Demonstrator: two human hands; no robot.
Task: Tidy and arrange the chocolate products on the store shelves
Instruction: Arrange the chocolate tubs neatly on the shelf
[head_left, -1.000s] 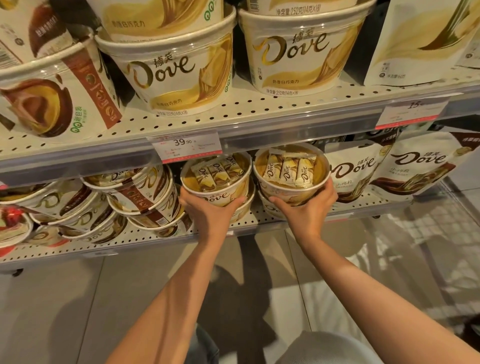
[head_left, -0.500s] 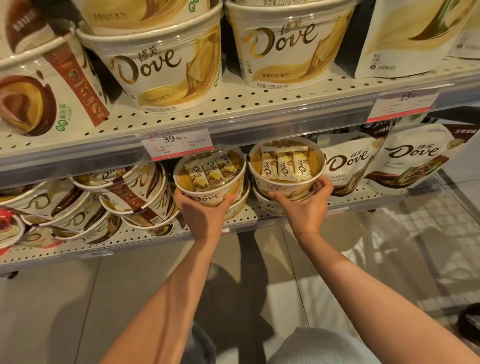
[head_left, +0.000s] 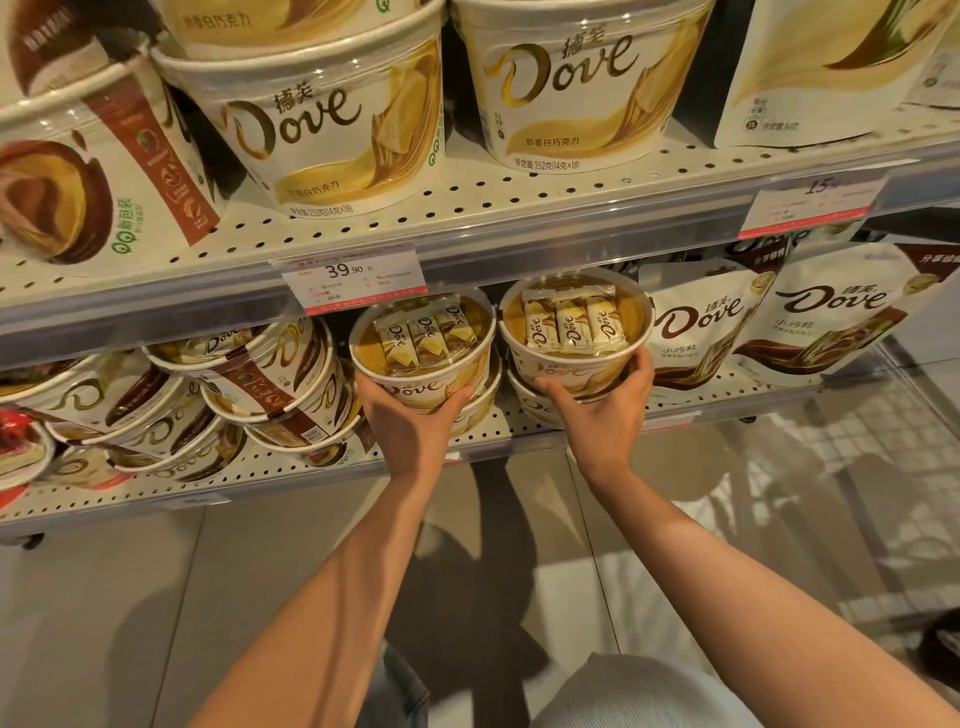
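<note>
Chocolate tubs are what's being handled here: two white-choc Dove tubs w/ clear lids, both sitting on top of other tubs at the front of the lower shelf (head_left: 498, 431). Left hand (head_left: 410, 421) is cupping the left tub (head_left: 423, 351) from below and front, fingers curling round its base, thumb showing on the right side; right hand (head_left: 597, 410) is gripping the right tub (head_left: 576, 332) the same way, thumb up its right wall. Both grips are closed round the tubs, not pinching lids (prob. because thin clear lids would flex). Tubs are tilting toward the camera so the bars inside are facing out, which looks like deliberate facing-up for shoppers. They're just beside each other, under the 39.90 price tag (head_left: 353, 275), and the right tub is near the Dove pouches (head_left: 696, 322) standing to its right. To the left, brown-band tubs (head_left: 270, 374) are lying slumped in a leaning pile, likely still needing straightening. Upper shelf (head_left: 519, 208) is holding bigger upright Dove tubs (head_left: 571, 83), logos forward. Judging from this, the step is seating both top tubs squarely.
</note>
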